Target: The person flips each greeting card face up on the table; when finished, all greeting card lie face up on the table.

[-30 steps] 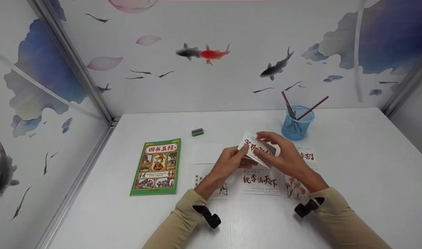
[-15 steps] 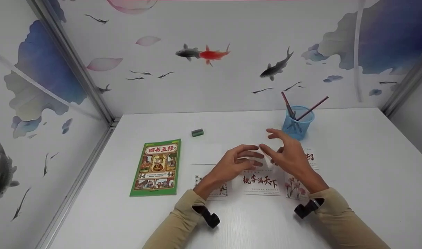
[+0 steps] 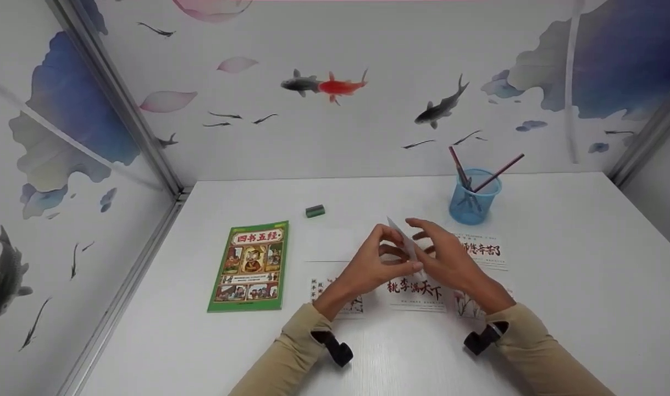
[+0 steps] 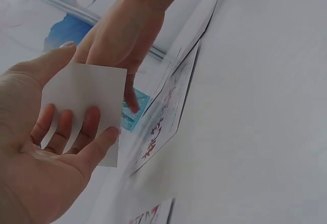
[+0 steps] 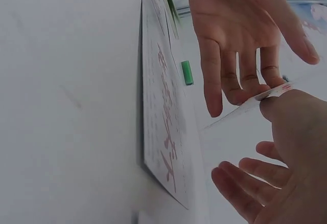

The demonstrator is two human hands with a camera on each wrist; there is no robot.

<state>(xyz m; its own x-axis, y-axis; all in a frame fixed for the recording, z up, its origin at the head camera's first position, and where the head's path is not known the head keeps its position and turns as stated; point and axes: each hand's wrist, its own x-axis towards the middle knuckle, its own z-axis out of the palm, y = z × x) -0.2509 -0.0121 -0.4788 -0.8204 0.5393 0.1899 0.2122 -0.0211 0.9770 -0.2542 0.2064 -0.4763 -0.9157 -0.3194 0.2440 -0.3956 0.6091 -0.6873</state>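
A small card [image 3: 409,247], turned nearly edge-on in the head view, is held up between both hands. Its blank side [image 4: 104,88] faces the left wrist camera. The bent fingers of my left hand [image 3: 367,264] hold the card from that blank side. My right hand [image 3: 450,258] is on the other side, its thumb [image 5: 276,109] against the card and its other fingers loosely spread apart from it. Below the hands lies a card with red brush lettering [image 3: 414,291]. More cards lie around it: a flower card [image 3: 468,305], a lettered card [image 3: 486,250] and a card with black branches [image 3: 356,308].
A green-bordered book [image 3: 249,267] lies left of the cards. Behind it sits a small green block [image 3: 315,211]. Toward the back right stands a blue mesh cup [image 3: 472,206] with pencils. Patterned panels [image 3: 335,137] enclose the white table [image 3: 203,352] at the back and left.
One second ago the card's red lettering faced up, with both hands gripping it. It was turned between the hands and now stands nearly upright, edge toward the head camera.
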